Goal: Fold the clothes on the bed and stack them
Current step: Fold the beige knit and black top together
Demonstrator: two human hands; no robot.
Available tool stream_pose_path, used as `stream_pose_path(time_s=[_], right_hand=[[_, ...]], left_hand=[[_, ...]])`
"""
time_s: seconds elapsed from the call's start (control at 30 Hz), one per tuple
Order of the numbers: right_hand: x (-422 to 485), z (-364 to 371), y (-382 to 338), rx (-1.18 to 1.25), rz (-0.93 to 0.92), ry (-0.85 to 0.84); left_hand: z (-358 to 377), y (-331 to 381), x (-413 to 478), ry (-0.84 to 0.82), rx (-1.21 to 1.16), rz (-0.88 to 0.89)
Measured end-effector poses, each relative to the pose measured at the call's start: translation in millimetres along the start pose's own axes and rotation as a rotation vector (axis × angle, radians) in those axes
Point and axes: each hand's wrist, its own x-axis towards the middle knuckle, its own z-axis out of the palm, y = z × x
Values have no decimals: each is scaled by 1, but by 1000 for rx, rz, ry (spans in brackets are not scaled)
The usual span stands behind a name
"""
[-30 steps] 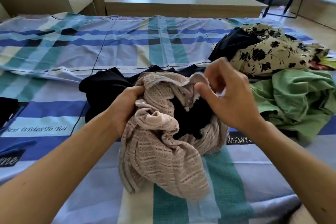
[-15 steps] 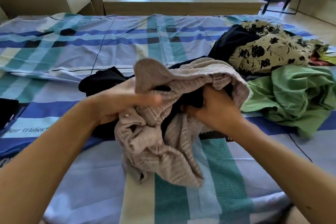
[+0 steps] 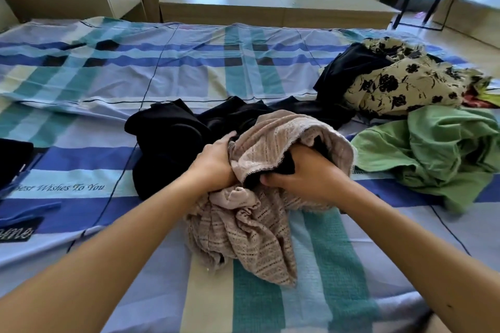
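I hold beige lace top [image 3: 259,224] bunched, ctr-near; black garment [image 3: 167,143] behind-left; floral garment [image 3: 405,84] & green garment [image 3: 446,154] crumpled, right.

Head-worn wide view — facing forward, tilted down, close over the bed [image 3: 167,81]

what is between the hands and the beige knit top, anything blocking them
Nothing: the left hand and right hand both grip the beige knit top already. Black fabric shows inside its bunched folds, by the right hand.
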Motion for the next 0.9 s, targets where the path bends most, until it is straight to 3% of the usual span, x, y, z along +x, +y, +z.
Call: stream_pose_path(time_s=[0.07,0.13,0.23,0.33,0.4,0.47,0.53,0.6,0.63,0.7,0.77,0.83,0.9], right_hand=[[1,-6,-1,20,25,-3],[1,-15,1,65,74,-57],[3,-29,0,-50,119,-250],[3,-45,6,204,92,-350],[-5,-58,7,467,30,-389],[-11,-69,7,620,-44,-290],[-10,-70,11,638,-106,-32],[-4,-60,17,391,-27,151],[0,-51,21,226,45,156],[8,-27,27,79,163,90],[19,-4,32,129,214,49],[28,13,33,183,268,48],[35,20,32,218,303,85]], left_hand=[[-10,3,-1,-104,-291,43],[-24,8,-11,-218,-622,-47],[-43,20,-24,-387,-1071,-155],[-50,38,-36,-342,-1283,-44],[-53,39,-33,-222,-1302,-88],[-60,32,-20,-189,-1242,-140],[-59,15,-5,-106,-971,-174],[-54,-1,1,102,-521,-212],[-49,-5,1,211,-280,-214],[-41,-3,-6,237,69,-273],[-32,-9,-13,112,85,-296],[-25,-19,-11,5,-54,-266],[-20,-35,-2,-18,-72,-219]])
